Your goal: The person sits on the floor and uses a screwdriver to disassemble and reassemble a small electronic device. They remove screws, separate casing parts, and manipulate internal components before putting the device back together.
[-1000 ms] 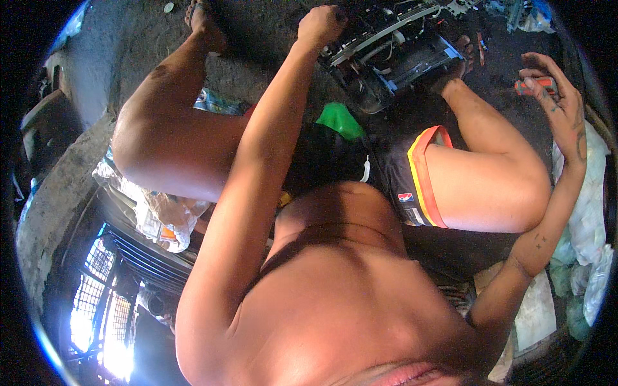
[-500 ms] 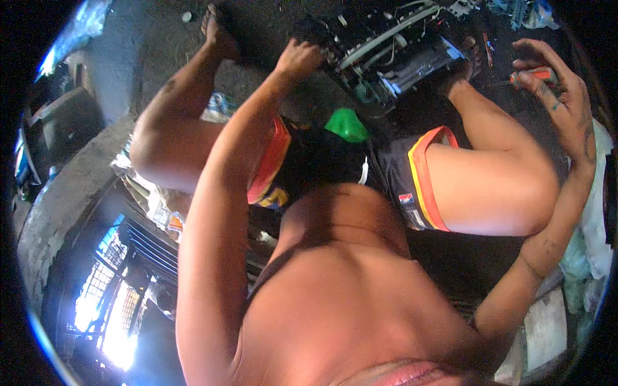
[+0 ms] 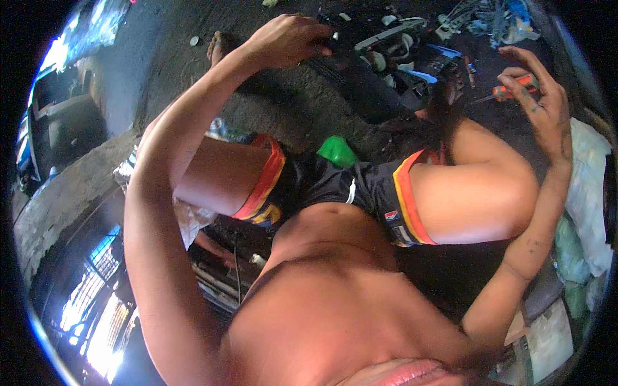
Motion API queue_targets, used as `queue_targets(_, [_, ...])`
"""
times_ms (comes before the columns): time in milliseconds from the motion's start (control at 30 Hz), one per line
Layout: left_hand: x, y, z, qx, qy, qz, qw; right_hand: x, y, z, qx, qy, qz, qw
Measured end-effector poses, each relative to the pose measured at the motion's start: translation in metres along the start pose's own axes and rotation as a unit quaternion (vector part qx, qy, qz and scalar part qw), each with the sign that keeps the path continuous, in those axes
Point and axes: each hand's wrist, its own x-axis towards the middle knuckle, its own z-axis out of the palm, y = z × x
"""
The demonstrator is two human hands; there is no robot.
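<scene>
My right hand [image 3: 544, 96] grips a screwdriver [image 3: 517, 87] by its orange-and-grey handle; its thin shaft points left, toward the floor. Up at the top centre, my left hand [image 3: 290, 42] is raised with its fingers apart, and nothing shows between them. Just right of it lies a partly dismantled black machine [image 3: 367, 83], with a dark flat side, metal bars, pale parts and blue strips. My foot [image 3: 447, 90] is against its right side. Shadow hides where the machine's left end meets the floor.
A bright green object [image 3: 338, 151] lies between my thighs. Loose wires and scrap parts [image 3: 483, 22] are strewn at the far right. A small orange-handled tool [image 3: 470, 72] rests beyond my right foot. White and greenish bags [image 3: 586, 186] line the right side.
My left hand has come off the machine's left end and risen, fingers parted. The machine has tilted, showing its dark side. The screwdriver stays in my right hand, its shaft now plainer.
</scene>
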Motion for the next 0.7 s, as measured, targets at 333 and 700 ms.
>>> queue_targets(333, [0.033,-0.021,-0.053,-0.129,-0.067,-0.215,0.966,-0.005,-0.010,0.001,0.011,0.117,0.014,0.993])
queue_targets(700, [-0.064,-0.149,0.019,-0.342,0.195,-0.356,0.847,0.002,-0.007,0.004,-0.011,0.076,-0.015,0.997])
